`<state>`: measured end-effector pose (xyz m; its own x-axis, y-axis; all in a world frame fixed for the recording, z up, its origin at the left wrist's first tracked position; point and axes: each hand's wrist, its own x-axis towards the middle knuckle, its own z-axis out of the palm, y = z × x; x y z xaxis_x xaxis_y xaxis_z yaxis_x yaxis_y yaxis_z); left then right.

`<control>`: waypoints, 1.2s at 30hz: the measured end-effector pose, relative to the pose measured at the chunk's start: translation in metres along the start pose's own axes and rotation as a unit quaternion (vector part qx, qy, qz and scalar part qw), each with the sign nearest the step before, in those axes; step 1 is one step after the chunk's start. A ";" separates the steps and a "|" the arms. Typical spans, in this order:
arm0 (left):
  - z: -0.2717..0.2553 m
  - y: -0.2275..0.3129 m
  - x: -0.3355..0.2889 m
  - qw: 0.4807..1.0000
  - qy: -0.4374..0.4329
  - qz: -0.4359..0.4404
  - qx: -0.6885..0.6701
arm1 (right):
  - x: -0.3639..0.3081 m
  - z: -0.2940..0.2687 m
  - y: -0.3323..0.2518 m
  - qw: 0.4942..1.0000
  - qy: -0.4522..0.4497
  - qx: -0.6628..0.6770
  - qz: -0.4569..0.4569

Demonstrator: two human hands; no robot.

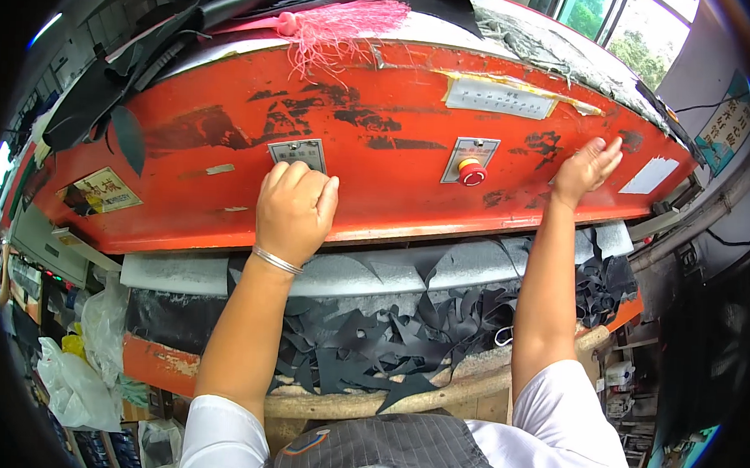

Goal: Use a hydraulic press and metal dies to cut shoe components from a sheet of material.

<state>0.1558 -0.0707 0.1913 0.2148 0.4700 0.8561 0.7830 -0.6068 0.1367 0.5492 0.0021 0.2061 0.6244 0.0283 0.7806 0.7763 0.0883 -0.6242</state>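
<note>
My left hand [296, 210] is closed in a fist against the red machine front [378, 163], just below a small metal label plate [297, 154]. Its thumb sticks up on the right side, and what lies under the fingers is hidden. Toward the right end of the same front, my right hand [587, 171] has its fingers stretched out. Its palm side is close to the red surface; whether it touches is hard to tell. Between the hands sits a round red stop button [471, 172] on a metal plate.
Black scraps [387, 343] are heaped below the machine front, behind a wooden rail [460, 394]. A pale slab [340, 274] runs under the red front. Pink fringe [351, 24] and black sheets [251, 3] lie on top. Plastic bags [80, 384] hang at the left.
</note>
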 end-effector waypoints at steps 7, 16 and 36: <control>-0.072 0.037 -0.119 0.946 -0.235 -0.179 -0.132 | -0.122 -0.153 -0.019 0.839 -0.520 0.157 -0.036; -0.113 0.104 -0.241 0.916 -0.319 -0.230 -0.075 | -0.266 -0.284 -0.097 0.584 -0.743 0.122 -0.305; -0.114 0.032 -0.140 0.763 -0.434 -0.338 -0.341 | -0.229 -0.027 -0.075 0.709 -0.659 -0.151 -0.202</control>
<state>0.0840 -0.2287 0.1321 0.4337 0.8907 -0.1360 0.4646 -0.0918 0.8807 0.3506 -0.0382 0.0735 -0.1222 0.9843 0.1272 0.9762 0.1423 -0.1637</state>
